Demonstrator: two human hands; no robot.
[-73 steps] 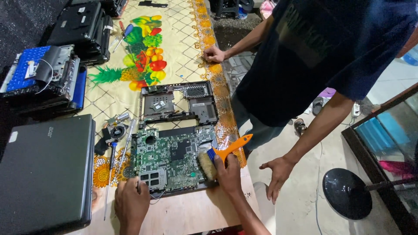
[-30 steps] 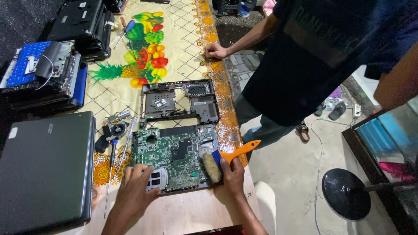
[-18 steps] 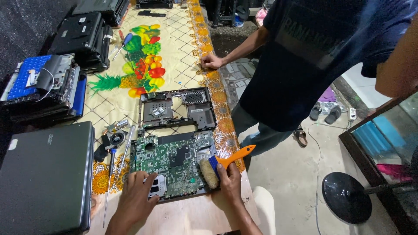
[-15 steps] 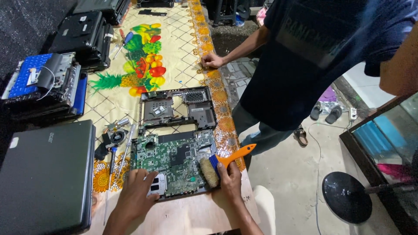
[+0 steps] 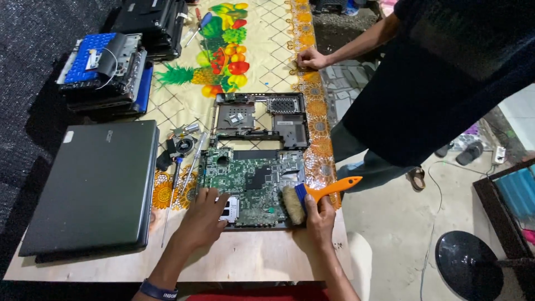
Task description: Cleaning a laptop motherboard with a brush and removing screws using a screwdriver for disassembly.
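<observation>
I am pressing my left hand (image 5: 203,214) flat, fingers spread, on the near left corner of the green circuit board (image 5: 251,181) so that it is staying put on the surface (image 5: 251,259) while I am working on it. My right hand (image 5: 319,214) is wrapped around the brush (image 5: 312,198), pinching it just behind the bristles, with the orange handle sticking out to the right past the edge; gripping it this low is giving me control of the bristle head, which is lying on the board's near right corner.

Just behind the board, the emptied laptop base (image 5: 262,118) is lying on the fruit-patterned cloth (image 5: 223,50), touching or nearly touching the board's far edge. To the left of the board, 2 screwdrivers (image 5: 184,178) and a small fan (image 5: 183,144) are crowding its left edge, near my left hand. A closed dark laptop (image 5: 95,187) is taking up the near left of the surface, and a stack of laptop parts (image 5: 103,69) is sitting beyond it. Another person is leaning a hand (image 5: 311,58) on the far right edge, well apart from my brush.
</observation>
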